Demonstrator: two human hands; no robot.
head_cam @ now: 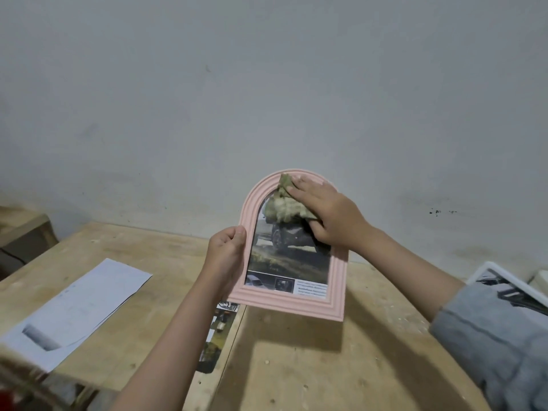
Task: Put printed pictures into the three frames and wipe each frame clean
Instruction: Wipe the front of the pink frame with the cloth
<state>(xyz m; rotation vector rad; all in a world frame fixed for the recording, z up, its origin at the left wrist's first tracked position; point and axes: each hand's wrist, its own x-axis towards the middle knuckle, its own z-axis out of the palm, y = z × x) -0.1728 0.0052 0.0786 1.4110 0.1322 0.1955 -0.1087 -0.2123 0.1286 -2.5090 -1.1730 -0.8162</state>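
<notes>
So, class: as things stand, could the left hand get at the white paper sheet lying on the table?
Probably not: the left hand is busy gripping the pink frame, though the sheet lies uncovered beside it.

**Hidden, cropped, blurred**

Upper part of the printed picture (289, 256) covered by cloth (284, 209) and right hand (327, 216). White frame (514, 287) at 3 o'clock cropped by the edge. Caption text illegible. Blurred, unidentifiable shapes at 7 o'clock. Picture strip (218, 336) partly under the pink frame (338, 280).
</notes>
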